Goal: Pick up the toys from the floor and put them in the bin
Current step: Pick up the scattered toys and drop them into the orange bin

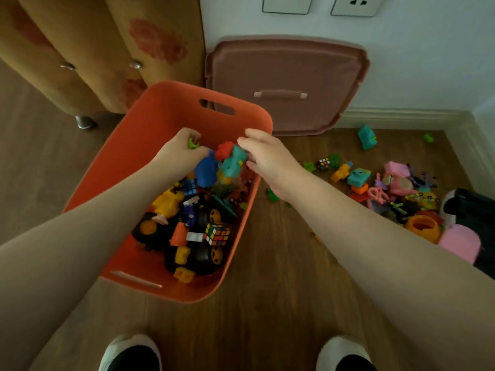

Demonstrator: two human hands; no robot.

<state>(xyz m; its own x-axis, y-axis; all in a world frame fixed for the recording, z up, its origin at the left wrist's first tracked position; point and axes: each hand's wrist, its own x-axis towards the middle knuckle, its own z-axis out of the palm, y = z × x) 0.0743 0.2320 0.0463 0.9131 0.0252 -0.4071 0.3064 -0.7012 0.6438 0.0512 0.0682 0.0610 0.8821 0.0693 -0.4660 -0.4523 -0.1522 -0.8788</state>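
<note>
An orange bin [166, 111] stands on the wooden floor, partly filled with toys, among them a Rubik's cube [217, 233] and black-and-yellow wheeled toys [206, 257]. Both my hands are above the bin. My left hand [179, 152] is curled round a small green toy [193, 143]; a blue toy [205, 171] hangs just below its fingers. My right hand [263, 159] has loosely spread fingers, their tips at a teal toy [233, 162] and a red toy [224, 150] over the bin. Several toys [396, 188] lie scattered on the floor to the right.
A brown lid [286, 76] leans on the wall behind the bin. A wooden cabinet [88, 49] on metal feet stands at the back left. A teal block [367, 137] lies near the baseboard. My shoes [131, 354] [345, 354] show at the bottom edge.
</note>
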